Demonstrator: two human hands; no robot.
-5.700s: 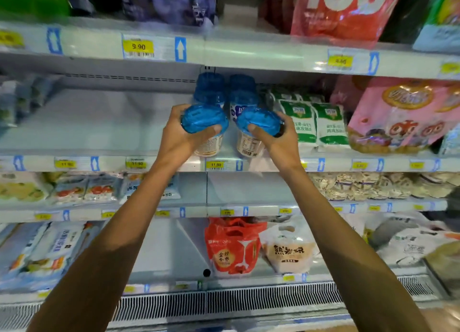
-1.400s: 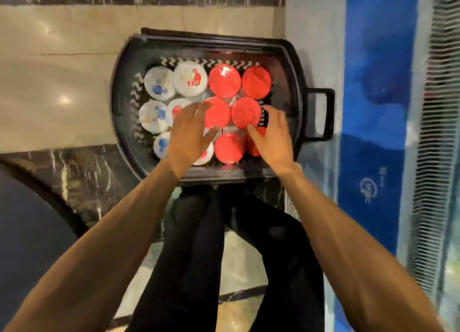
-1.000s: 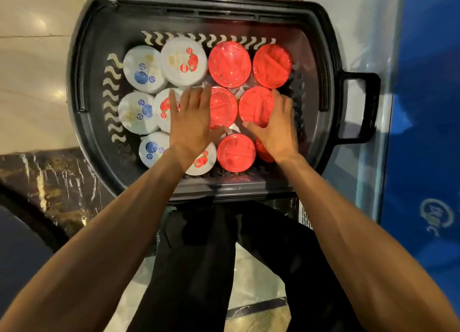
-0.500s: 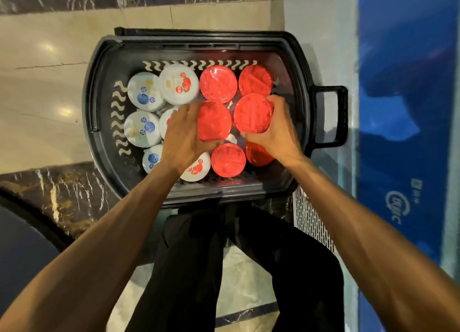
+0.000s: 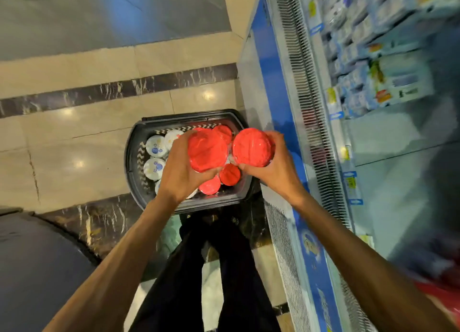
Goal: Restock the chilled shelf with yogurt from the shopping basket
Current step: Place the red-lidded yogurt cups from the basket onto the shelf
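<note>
Running up the right side, the blue-fronted chilled display cabinet carries blurred packets on its shelves. Left of it, on the polished stone floor, sits the black plastic shopping basket, white-lidded yogurt tubs at its left, red-lidded yogurt tubs near right. Above it the left hand grips one round red-lidded tub and the right hand clasps a second red-lidded tub, side by side.

The left hand gripped one red-lidded yogurt pot and the right hand gripped a second red-lidded pot, side by side above the black shopping basket on the floor; white-lidded pots and more red lids sat inside it; the chilled shelf stood blurred at the right.
</note>
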